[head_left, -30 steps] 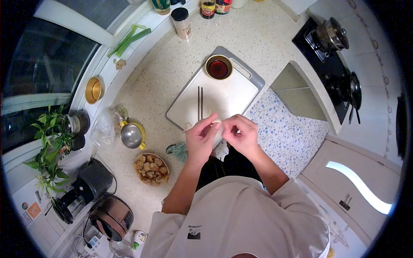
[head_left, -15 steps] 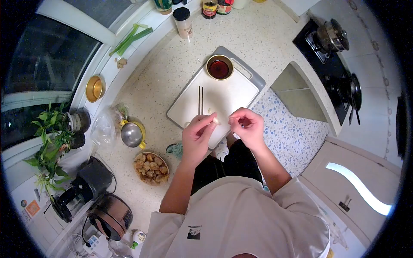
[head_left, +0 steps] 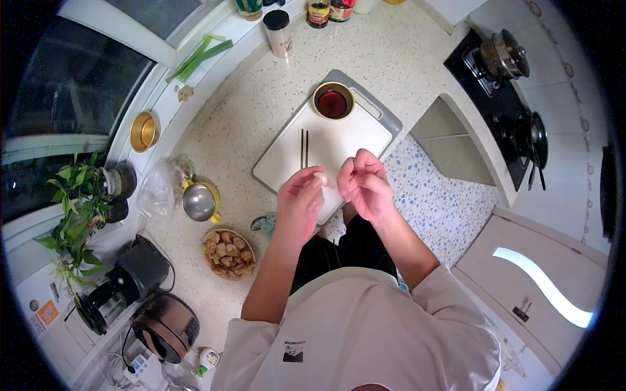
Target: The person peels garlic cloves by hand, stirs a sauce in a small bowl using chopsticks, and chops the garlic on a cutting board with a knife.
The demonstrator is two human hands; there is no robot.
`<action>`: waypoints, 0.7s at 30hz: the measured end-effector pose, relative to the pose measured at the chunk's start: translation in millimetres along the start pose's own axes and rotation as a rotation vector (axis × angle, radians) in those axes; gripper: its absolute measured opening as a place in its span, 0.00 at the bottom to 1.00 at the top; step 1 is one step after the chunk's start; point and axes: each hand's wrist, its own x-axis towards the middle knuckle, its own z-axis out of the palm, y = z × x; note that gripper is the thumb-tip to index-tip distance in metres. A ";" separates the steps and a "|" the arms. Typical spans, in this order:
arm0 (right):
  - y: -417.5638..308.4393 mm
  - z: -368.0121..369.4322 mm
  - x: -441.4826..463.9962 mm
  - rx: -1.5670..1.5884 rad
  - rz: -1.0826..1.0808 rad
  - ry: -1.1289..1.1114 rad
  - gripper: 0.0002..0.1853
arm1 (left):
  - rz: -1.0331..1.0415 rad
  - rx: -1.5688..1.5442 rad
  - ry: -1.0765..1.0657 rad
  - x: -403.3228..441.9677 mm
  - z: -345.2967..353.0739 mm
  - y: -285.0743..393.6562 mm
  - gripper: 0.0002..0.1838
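Note:
My left hand [head_left: 300, 199] pinches a small pale piece, like a garlic clove [head_left: 321, 177], between thumb and fingers above the cutting board. Close to its right, my right hand [head_left: 366, 186] is closed with the fingers curled; whatever it may hold is too small to make out. Below both hands lies the white cutting board [head_left: 358, 140] with a grey edge. A pair of dark chopsticks [head_left: 304, 148] rests on it, partly behind my left hand. At the board's far end stands a bowl of dark red liquid [head_left: 333, 101].
A bowl of brown chunks [head_left: 228, 255], a metal cup with yellow handle [head_left: 201, 202] and a teal cloth [head_left: 264, 225] are on the left. Green onion [head_left: 199, 60] and a gold bowl [head_left: 144, 132] sit on the sill. A stove [head_left: 486, 85] is at right.
My hands have moved apart. My right hand has lifted away from the pale piece and turned, while my left hand keeps the piece and has shifted slightly left.

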 end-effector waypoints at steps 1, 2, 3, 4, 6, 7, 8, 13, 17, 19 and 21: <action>1.1 -0.7 2.6 -0.011 -0.012 0.002 0.09 | -0.007 -0.030 -0.003 0.9 0.0 -0.5 0.15; 3.0 -2.5 5.4 -0.022 -0.023 0.005 0.10 | -0.014 -0.060 -0.007 1.9 0.3 -1.2 0.15; 4.2 -4.2 7.0 -0.034 -0.036 0.008 0.11 | -0.014 -0.078 0.017 2.1 3.7 -0.8 0.15; 3.7 -5.9 7.6 -0.125 -0.039 0.012 0.12 | -0.013 -0.096 0.040 2.1 9.5 0.7 0.14; 2.5 -8.6 8.1 -0.306 -0.045 0.020 0.13 | -0.016 -0.125 0.066 3.2 11.8 1.5 0.13; -1.1 1.9 6.9 -0.622 -0.139 0.007 0.13 | -0.019 -0.135 0.070 4.1 10.3 1.0 0.13; -6.2 15.5 2.9 -0.938 -0.234 -0.007 0.14 | -0.024 -0.146 0.074 4.4 8.9 0.6 0.13; -7.1 29.9 -4.2 -1.457 -0.472 -0.010 0.10 | 0.020 -0.073 0.168 3.3 14.8 1.2 0.09; -7.8 27.4 -3.2 -1.574 -0.554 -0.054 0.10 | 0.008 -0.009 0.224 3.1 10.9 0.2 0.09; -9.9 27.8 -3.7 -1.607 -0.553 -0.072 0.09 | -0.003 -0.007 0.241 2.4 13.1 0.7 0.10; -12.1 27.2 -3.4 -1.640 -0.571 -0.114 0.09 | -0.001 -0.008 0.252 1.4 12.8 -0.5 0.10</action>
